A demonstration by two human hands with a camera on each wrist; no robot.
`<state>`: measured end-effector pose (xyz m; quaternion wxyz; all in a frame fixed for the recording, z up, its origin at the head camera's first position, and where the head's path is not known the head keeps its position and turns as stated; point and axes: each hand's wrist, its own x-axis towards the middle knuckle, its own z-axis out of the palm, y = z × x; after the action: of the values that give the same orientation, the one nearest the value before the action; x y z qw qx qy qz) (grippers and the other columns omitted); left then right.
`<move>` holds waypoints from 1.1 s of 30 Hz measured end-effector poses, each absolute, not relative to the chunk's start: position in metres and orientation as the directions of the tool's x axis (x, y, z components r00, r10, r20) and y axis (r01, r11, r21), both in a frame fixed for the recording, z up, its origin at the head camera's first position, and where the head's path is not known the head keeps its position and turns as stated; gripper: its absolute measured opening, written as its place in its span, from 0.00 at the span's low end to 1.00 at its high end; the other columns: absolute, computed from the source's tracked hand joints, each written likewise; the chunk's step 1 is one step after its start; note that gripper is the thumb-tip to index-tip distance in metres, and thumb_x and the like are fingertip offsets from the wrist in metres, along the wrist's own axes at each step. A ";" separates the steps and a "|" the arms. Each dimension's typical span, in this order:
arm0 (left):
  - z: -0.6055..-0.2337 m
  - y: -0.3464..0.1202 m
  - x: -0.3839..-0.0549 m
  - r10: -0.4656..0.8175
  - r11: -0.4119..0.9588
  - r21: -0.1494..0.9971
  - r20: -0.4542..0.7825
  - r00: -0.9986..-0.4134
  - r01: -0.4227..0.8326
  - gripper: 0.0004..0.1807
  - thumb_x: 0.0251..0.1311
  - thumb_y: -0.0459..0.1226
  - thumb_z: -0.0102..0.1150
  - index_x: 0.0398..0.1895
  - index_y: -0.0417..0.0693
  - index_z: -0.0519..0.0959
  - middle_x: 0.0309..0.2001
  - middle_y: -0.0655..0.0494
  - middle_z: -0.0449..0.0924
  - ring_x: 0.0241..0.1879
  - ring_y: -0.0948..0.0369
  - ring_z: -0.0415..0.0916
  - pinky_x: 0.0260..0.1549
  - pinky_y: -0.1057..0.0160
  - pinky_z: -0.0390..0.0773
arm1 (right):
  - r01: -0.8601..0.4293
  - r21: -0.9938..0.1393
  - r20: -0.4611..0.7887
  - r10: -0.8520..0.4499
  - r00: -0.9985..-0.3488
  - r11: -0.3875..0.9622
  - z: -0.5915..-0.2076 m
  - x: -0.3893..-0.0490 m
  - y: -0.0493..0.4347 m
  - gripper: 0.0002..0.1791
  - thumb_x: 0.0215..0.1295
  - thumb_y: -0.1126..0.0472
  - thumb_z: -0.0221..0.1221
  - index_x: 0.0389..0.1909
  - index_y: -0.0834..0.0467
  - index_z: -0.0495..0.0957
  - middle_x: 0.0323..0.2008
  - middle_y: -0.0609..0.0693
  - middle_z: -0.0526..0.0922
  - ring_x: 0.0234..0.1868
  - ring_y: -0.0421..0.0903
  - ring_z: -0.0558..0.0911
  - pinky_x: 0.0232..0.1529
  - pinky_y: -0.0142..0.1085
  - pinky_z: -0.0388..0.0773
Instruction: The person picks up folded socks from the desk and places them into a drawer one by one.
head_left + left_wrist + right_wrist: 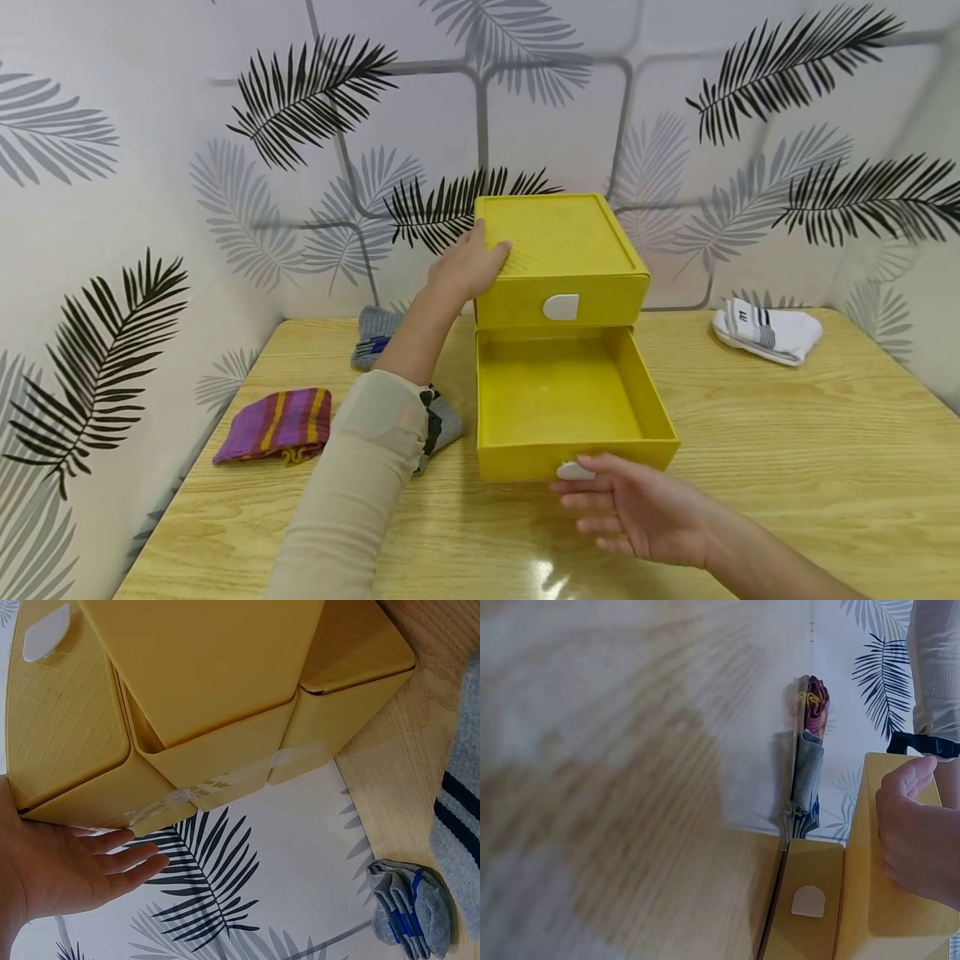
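A yellow drawer cabinet [555, 233] stands on the table, its middle drawer [555, 392] pulled out with a bare inside. At the cabinet's upper left edge rests my left hand [468, 262], thumb on the top and straight fingers [124, 859] along the side. My right hand [652, 508] is at the front of the pulled-out drawer, pinching its white handle [573, 472] between thumb and index finger; the other fingers spread loosely below. In the right wrist view that handle is hidden behind the hand. The top drawer and the bottom drawer [791, 937] are pushed in.
Left of the cabinet lie a folded purple and yellow striped sock [276, 423], a grey sock with blue marks [375, 329] and a grey sock with black marks [445, 425]. White folded socks [772, 332] lie at the back right. A leaf-patterned wall covering [420, 108] stands behind the table.
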<state>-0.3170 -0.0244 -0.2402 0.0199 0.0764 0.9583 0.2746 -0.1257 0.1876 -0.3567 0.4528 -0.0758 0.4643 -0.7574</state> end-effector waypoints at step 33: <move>-0.241 -0.024 -0.318 0.150 0.835 0.536 -0.002 -0.989 0.126 0.38 0.67 0.58 0.31 0.73 0.54 0.37 0.71 0.53 0.42 0.68 0.53 0.45 0.61 0.46 0.50 | 0.667 -0.735 -0.357 -0.768 -0.531 -0.120 -0.360 -0.112 0.188 0.25 0.72 0.47 0.37 0.55 0.58 0.71 0.44 0.45 0.77 0.38 0.37 0.78 0.39 0.28 0.74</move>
<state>-0.3176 -0.0237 -0.2407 0.0221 0.0721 0.9576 0.2781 -0.1116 0.1876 -0.3598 0.4809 -0.0553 0.4568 -0.7463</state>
